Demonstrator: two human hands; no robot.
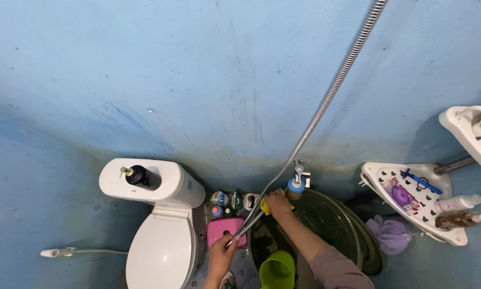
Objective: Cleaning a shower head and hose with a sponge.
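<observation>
A metal shower hose runs from the top right down to the low middle. My left hand grips its lower end, just in front of a pink tub. My right hand presses a yellow cloth against the hose, next to a wall tap with a blue collar. Under both hands stands a large dark water bucket. A green dipper sits at its near edge.
A white toilet with a dark pump bottle on its cistern stands at the left. Small bottles crowd the corner beside it. White corner shelves with bottles hang at the right, over a purple bath puff.
</observation>
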